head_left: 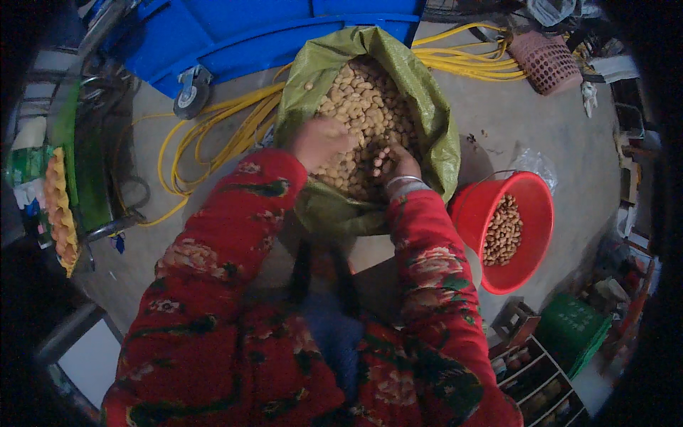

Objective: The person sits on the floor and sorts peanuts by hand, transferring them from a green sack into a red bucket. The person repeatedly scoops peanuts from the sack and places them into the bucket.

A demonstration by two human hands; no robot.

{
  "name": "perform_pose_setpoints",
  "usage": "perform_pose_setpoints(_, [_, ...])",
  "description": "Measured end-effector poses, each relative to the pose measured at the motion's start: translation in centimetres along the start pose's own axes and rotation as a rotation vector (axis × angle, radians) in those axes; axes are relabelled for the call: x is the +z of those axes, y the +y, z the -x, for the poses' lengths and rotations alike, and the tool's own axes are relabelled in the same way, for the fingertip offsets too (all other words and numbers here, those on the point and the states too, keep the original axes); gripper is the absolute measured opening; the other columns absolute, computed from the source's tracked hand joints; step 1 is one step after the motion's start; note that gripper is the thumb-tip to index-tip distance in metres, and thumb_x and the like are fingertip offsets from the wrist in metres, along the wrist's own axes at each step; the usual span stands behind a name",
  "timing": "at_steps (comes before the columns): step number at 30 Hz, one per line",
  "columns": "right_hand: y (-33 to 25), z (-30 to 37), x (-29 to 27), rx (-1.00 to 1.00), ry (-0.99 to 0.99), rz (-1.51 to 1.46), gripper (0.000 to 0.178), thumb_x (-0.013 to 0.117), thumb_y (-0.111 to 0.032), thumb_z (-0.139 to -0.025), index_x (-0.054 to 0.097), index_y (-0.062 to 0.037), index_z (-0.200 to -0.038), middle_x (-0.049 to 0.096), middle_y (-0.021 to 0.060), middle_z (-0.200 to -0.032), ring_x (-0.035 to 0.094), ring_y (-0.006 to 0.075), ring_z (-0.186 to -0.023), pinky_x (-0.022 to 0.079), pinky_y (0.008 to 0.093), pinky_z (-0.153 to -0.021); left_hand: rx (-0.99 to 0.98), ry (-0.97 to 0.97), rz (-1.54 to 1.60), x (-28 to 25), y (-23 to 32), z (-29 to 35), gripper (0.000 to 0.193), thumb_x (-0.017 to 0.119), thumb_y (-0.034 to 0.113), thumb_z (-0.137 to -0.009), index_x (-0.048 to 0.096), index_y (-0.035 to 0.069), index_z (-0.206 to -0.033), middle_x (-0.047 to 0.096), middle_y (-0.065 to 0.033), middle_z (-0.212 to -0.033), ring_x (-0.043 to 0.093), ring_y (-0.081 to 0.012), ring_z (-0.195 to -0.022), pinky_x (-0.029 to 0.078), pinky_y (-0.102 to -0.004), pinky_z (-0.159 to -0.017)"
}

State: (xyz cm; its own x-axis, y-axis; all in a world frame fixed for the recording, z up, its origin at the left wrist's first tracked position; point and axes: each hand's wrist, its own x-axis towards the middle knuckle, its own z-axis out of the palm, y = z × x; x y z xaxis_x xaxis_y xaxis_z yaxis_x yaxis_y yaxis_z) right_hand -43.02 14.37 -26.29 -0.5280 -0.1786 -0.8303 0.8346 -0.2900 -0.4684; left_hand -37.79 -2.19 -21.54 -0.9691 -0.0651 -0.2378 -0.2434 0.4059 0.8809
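Observation:
An open olive-green woven sack (437,114) stands in front of me, filled with pale tan, nut-like pieces (366,96). Both my hands are inside its mouth. My left hand (324,142) lies over the pile on the left, smeared by motion, so its fingers cannot be read. On the right side of the pile, my right hand (398,164) has its fingers curled in, with a bracelet at the wrist. A few small brownish nuts (380,162) seem to sit in its fingers. To the right stands a tilted red bucket (530,242) with brown oblong nuts (503,231) inside.
Behind the sack is a large blue container (263,43) on a caster wheel (192,92). Yellow hose (206,139) lies coiled on the floor at both sides. A pink perforated basket (546,62) stands far right. Near right are a wire rack (541,384) and a green crate (573,331).

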Motion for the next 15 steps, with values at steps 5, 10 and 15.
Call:
perform_pose_setpoints(5, [0.9,-0.5,0.8,-0.739,-0.007,0.831,0.014,0.053,-0.01,-0.067,0.052,-0.0046,-0.08,0.049,0.0032,-0.062,0.048,0.0171,-0.058,0.04,0.0297,-0.057,-0.262,-0.039,0.832,-3.4,4.2,-0.4,0.029,0.046,0.022,-0.072,0.041,0.008,-0.096,0.05,-0.0061,-0.078,0.048,-0.0131,-0.062,0.039,-0.0223,-0.046])
perform_pose_setpoints(10, [1.8,-0.1,2.4,-0.985,0.036,1.349,0.022,0.049,-0.011,-0.063,0.049,-0.0104,-0.085,0.047,0.0137,-0.09,0.046,0.0288,-0.084,0.039,0.0353,-0.067,-0.081,-0.082,1.124,-4.1,5.8,-0.1,0.028,0.045,0.021,-0.072,0.038,0.009,-0.096,0.047,-0.0053,-0.079,0.047,-0.0128,-0.06,0.038,-0.0221,-0.043])
perform_pose_setpoints(15, [3.3,-0.9,2.4,-0.827,0.058,1.472,0.02,0.047,-0.011,-0.063,0.049,-0.0108,-0.083,0.049,0.0116,-0.087,0.047,0.0288,-0.079,0.04,0.0348,-0.065,-0.176,0.029,1.042,-4.1,4.9,-0.7,0.025,0.047,0.018,-0.072,0.039,0.009,-0.094,0.045,-0.0038,-0.074,0.043,-0.0108,-0.055,0.035,-0.0208,-0.04])
